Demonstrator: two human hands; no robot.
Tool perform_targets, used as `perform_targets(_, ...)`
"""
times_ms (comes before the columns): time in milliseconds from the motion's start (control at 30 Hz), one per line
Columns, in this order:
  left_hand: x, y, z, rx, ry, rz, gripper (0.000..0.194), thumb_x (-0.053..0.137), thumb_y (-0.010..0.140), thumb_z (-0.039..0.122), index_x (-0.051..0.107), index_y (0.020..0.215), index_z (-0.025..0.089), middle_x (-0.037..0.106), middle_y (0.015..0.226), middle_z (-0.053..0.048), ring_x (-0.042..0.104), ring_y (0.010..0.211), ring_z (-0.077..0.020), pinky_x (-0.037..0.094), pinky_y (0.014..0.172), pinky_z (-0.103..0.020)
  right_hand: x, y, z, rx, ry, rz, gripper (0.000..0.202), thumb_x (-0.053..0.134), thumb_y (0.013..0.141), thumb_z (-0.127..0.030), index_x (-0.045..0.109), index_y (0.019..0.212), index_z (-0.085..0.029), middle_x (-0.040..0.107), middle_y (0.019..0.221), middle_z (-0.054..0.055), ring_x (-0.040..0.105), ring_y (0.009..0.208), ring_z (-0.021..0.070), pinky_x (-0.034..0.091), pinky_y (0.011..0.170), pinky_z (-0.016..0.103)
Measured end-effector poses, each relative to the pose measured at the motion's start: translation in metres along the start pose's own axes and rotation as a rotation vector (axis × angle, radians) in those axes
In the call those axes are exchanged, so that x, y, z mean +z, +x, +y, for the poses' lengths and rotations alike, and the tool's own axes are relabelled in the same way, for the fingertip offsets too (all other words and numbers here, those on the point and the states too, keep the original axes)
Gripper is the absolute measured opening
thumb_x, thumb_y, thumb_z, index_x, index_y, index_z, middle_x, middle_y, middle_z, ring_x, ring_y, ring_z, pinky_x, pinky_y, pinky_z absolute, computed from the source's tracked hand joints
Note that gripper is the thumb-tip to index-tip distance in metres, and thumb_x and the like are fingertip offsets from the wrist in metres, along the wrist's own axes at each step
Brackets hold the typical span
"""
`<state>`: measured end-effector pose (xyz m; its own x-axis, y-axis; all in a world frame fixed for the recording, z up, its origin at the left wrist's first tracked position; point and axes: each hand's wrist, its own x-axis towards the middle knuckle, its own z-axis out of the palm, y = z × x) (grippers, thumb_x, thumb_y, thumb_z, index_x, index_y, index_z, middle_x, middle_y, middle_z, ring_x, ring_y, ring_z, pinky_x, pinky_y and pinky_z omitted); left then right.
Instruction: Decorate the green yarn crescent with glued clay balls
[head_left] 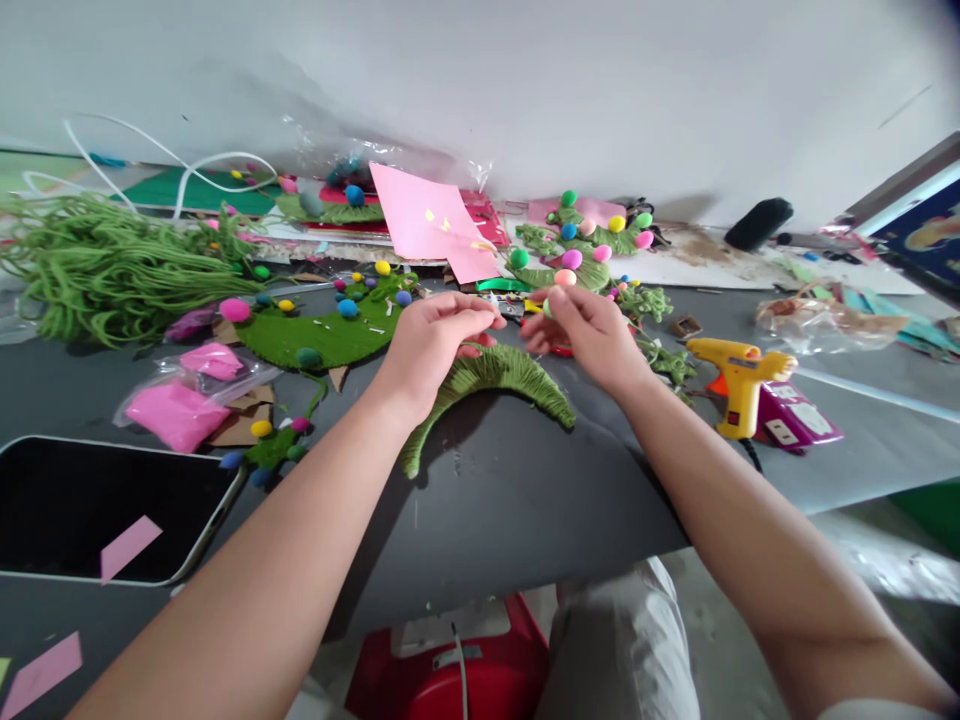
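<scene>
My left hand (433, 338) hovers over the top of a green yarn-wrapped arch (517, 375) lying on the dark table (495, 490), its fingertips pinched together. My right hand (589, 330) faces it a few centimetres away, fingers pinched on something small and pale; what it is cannot be made out. The two hands nearly meet above the arch's crown. Something red (561, 350) peeks out under my right hand.
A yellow glue gun (739, 375) stands right of my right hand. A phone (97, 505) lies front left, pink bags (180, 405) beside it. Green yarn (105, 265), green felt pieces with pompoms (330, 325), pink paper (431, 220) and more pompom decorations (581, 245) crowd the back.
</scene>
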<state>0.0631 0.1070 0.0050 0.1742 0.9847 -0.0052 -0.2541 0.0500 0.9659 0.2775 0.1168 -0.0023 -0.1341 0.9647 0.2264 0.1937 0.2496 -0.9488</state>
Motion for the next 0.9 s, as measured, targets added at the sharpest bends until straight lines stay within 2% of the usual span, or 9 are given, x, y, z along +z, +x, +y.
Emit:
perform_targets(100,0.0,-0.0001,0.0005,-0.001,-0.005,-0.001,0.01,0.082,0.08,0.028,0.078,0.083,0.019,0.08,0.091,-0.005,0.069,0.077,-0.0164,0.05,0.072,-0.029,-0.0029,-0.0003,0.0,-0.011,-0.177,0.031,0.049,0.077,0.087,-0.068,0.076,0.08,-0.02,0.068,0.06,0.001,0.058,0.052,0.014,0.048,0.051,0.03)
perform_targets(200,-0.0008,0.0002,0.0,0.0,-0.015,-0.006,0.01,0.082,0.08,0.027,0.079,0.084,0.019,0.08,0.089,-0.004,0.069,0.076,-0.0153,0.05,0.072,-0.028,-0.0027,-0.0004,-0.001,-0.144,-0.222,0.075,0.042,0.088,0.08,-0.057,0.081,0.102,-0.022,0.079,0.089,0.003,0.066,0.07,0.0162,0.055,0.062,0.031)
perform_targets(267,-0.0013,0.0004,-0.0007,0.004,-0.015,-0.008,0.01,0.082,0.08,0.027,0.079,0.084,0.019,0.08,0.09,-0.004,0.069,0.077,-0.0153,0.05,0.072,-0.028,-0.0011,-0.0006,-0.0019,-0.114,-0.089,0.018,0.048,0.083,0.085,-0.061,0.077,0.116,-0.024,0.081,0.108,0.006,0.073,0.084,0.019,0.061,0.075,0.034)
perform_targets(367,-0.0015,0.0007,-0.0012,0.005,-0.009,-0.007,0.01,0.082,0.081,0.028,0.079,0.085,0.019,0.08,0.091,-0.005,0.07,0.078,-0.0164,0.049,0.071,-0.029,0.0016,-0.0018,-0.0031,0.045,0.052,-0.084,0.052,0.07,0.091,-0.072,0.075,0.102,-0.022,0.08,0.086,0.006,0.074,0.071,0.0199,0.062,0.067,0.035)
perform_targets(467,-0.0012,0.0008,-0.0009,-0.003,-0.011,-0.003,0.01,0.082,0.08,0.028,0.078,0.085,0.019,0.08,0.091,-0.005,0.07,0.078,-0.0169,0.049,0.072,-0.029,0.0023,-0.0027,-0.003,-0.004,-0.049,-0.029,0.05,0.078,0.084,-0.07,0.071,0.08,-0.021,0.071,0.065,0.003,0.065,0.057,0.0171,0.055,0.055,0.032)
perform_targets(567,-0.001,0.001,-0.0005,-0.006,-0.005,0.002,0.011,0.081,0.079,0.028,0.078,0.084,0.019,0.081,0.092,-0.006,0.069,0.078,-0.0174,0.049,0.071,-0.029,0.0011,-0.002,-0.003,-0.164,-0.098,0.068,0.043,0.092,0.076,-0.057,0.072,0.095,-0.024,0.078,0.092,0.003,0.072,0.08,0.0193,0.059,0.069,0.032)
perform_targets(633,-0.001,0.0012,-0.0006,-0.007,0.003,0.005,0.011,0.081,0.079,0.028,0.078,0.084,0.019,0.081,0.092,-0.006,0.069,0.078,-0.0177,0.049,0.071,-0.03,0.0001,-0.0013,-0.0038,-0.156,-0.037,0.044,0.045,0.088,0.081,-0.058,0.07,0.108,-0.026,0.079,0.11,0.005,0.075,0.092,0.0206,0.062,0.077,0.033)
perform_targets(800,-0.0012,0.0011,-0.001,-0.008,0.001,0.007,0.011,0.082,0.079,0.028,0.079,0.084,0.019,0.081,0.091,-0.005,0.069,0.077,-0.0166,0.049,0.071,-0.029,-0.0009,-0.0021,-0.0057,0.008,-0.04,-0.012,0.051,0.072,0.089,-0.072,0.071,0.081,-0.022,0.071,0.064,0.003,0.065,0.055,0.0162,0.053,0.053,0.031)
perform_targets(900,-0.0014,0.0008,-0.001,-0.006,0.0,0.003,0.011,0.081,0.079,0.028,0.078,0.084,0.019,0.081,0.092,-0.005,0.07,0.078,-0.017,0.05,0.071,-0.029,-0.0005,-0.0022,-0.0056,-0.129,-0.128,0.075,0.041,0.091,0.077,-0.059,0.073,0.086,-0.023,0.076,0.079,0.003,0.067,0.066,0.0169,0.055,0.06,0.031)
